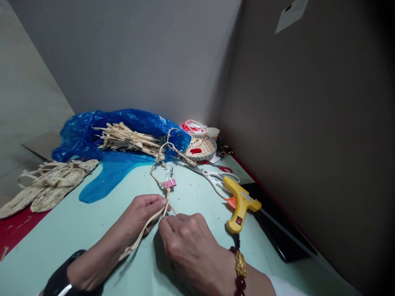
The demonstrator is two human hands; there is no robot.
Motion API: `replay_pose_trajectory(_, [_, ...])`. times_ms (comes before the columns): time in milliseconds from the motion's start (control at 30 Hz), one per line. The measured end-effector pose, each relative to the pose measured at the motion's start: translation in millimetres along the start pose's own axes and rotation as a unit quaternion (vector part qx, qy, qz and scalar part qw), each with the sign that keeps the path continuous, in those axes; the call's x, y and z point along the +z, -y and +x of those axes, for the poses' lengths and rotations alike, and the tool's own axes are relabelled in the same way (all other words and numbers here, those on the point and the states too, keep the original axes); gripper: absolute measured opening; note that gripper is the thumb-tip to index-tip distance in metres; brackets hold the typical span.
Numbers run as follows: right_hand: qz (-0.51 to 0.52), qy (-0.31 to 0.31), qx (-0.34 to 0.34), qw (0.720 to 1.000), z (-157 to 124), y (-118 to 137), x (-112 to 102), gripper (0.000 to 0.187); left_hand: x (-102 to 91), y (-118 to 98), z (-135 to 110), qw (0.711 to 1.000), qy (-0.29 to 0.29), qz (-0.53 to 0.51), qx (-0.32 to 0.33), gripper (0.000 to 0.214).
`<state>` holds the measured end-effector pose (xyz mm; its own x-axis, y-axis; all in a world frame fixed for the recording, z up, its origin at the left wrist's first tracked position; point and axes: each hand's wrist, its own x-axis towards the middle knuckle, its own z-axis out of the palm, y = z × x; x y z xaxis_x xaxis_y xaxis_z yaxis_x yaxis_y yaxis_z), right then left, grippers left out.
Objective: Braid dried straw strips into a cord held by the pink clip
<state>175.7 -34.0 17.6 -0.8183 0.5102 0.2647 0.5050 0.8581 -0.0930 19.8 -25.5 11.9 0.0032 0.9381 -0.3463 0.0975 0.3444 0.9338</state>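
Observation:
My left hand [148, 211] pinches a braid of pale, dried plant fibre [167, 196] between thumb and fingers, just below a pink binder clip [169, 183]. The clip grips the braid against the table. Loose strands [142, 232] hang down from the pinch, one crossing toward my left forearm. Close beside it, my right hand [188, 238] is closed with its knuckles up around the ends of other strands, and its fingertips are hidden. Beyond the clip, the finished braid [153, 170] curls back toward a bundle of dry fibre [129, 139].
A blue plastic bag [83, 135] surrounds the bundle. Woven sandal-shaped pieces [58, 185] lie at the left edge. White-handled scissors [212, 179], a yellow glue gun [242, 203] and a black flat object [280, 230] lie right. A round woven basket [210, 150] stands by the wall.

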Motion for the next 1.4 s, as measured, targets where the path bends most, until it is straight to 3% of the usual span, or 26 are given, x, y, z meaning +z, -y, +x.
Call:
replay_pose_trajectory(133, [0.028,-0.010,0.008,1.000,1.7,-2.6,-1.0,0.008,-2.3,4.7,1.4,0.999,0.019,-0.037,0.004,0.029])
replay_pose_trajectory(200, [0.082,-0.060,0.083,0.991,4.6,-8.1,-5.1,0.018,-3.3,6.8,2.1,0.998,0.029,-0.042,0.026,0.026])
replay_pose_trajectory(300, [0.188,-0.120,0.212,0.951,10.2,-21.0,-10.0,0.025,-2.3,4.8,0.9,0.999,0.028,-0.035,0.022,0.026])
replay_pose_trajectory(367, [0.295,-0.089,0.239,0.921,13.7,-30.1,-9.2,0.026,0.0,0.7,-0.6,1.000,0.024,-0.018,0.008,0.027])
replay_pose_trajectory(467, [0.428,0.001,0.227,0.875,18.0,-39.5,-2.7,0.022,2.4,-3.4,-1.0,1.000,0.020,0.016,0.008,0.029])
replay_pose_trajectory(700, [0.455,-0.028,0.277,0.846,25.1,-43.8,10.7,0.019,-4.0,1.8,4.9,0.987,0.011,0.131,0.088,0.023])
replay_pose_trajectory(867, [0.444,-0.045,0.295,0.845,25.6,-44.7,16.3,0.017,-12.1,-0.9,4.9,0.968,0.021,0.223,0.110,0.026])
replay_pose_trajectory(1033, [0.409,-0.068,0.287,0.864,23.1,-41.3,14.9,0.017,-13.9,-9.9,-1.7,0.931,-0.043,0.336,0.135,0.025])
replay_pose_trajectory(1167, [0.383,-0.104,0.274,0.876,21.5,-39.2,15.5,0.018,5.3,-13.3,-16.6,0.895,-0.085,0.408,0.158,0.022])
replay_pose_trajectory(1267, [0.432,-0.101,0.280,0.851,21.2,-41.0,19.2,0.018,26.1,-6.5,-27.8,0.859,-0.100,0.463,0.193,0.020])
replay_pose_trajectory(1400, [0.495,-0.083,0.291,0.814,21.5,-44.5,20.9,0.018,47.1,5.6,-36.0,0.813,-0.036,0.544,0.206,0.028])
